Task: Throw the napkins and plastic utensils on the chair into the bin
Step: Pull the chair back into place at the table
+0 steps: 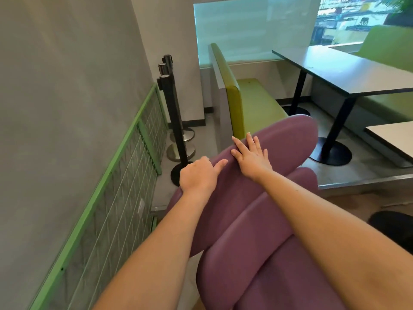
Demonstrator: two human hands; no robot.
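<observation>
A purple padded chair (279, 153) fills the middle of the head view, seen from behind its backrest. My left hand (197, 175) curls over the top edge of the backrest, fingers wrapped behind it and thumb on top. My right hand (251, 156) lies flat on the same edge with its fingers spread, holding nothing. A second purple cushion (257, 253) lies lower, under my right forearm. No napkins, plastic utensils or bin are in view.
Black queue posts (176, 121) stand by the grey wall on the left, beside a green wire-mesh frame (125, 175). A green booth bench (252, 101) sits ahead, with a dark pedestal table (348, 70) to its right and a white table corner (395, 135).
</observation>
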